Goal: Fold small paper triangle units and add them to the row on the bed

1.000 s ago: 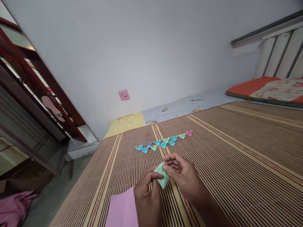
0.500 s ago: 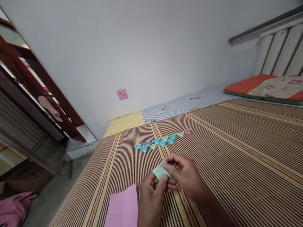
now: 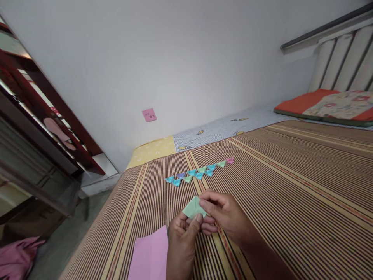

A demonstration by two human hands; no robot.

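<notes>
Between my two hands is a small folded piece of light green paper (image 3: 193,208), its top corner pointing up and away. My left hand (image 3: 184,239) pinches its lower edge, thumb on the near face. With thumb and fingers, my right hand (image 3: 225,214) grips its right side; part of the paper there is hidden. Beyond my hands, several small folded paper triangles (image 3: 199,175) in blue, green, purple and pink lie in two rows on the striped mat (image 3: 262,186). A sheet of pink paper (image 3: 150,252) rests beside my left wrist.
A pink note (image 3: 149,114) is stuck to the white wall (image 3: 204,58). An orange and floral cushion (image 3: 326,105) lies at the far right by a radiator (image 3: 344,58). Off the mat's left edge, pink cloth (image 3: 20,256) and a cardboard box (image 3: 40,217) are low down.
The green paper has turned slightly and shows more of its face. My left hand has shifted a little left, and the right fingers sit closer to the paper's right edge.
</notes>
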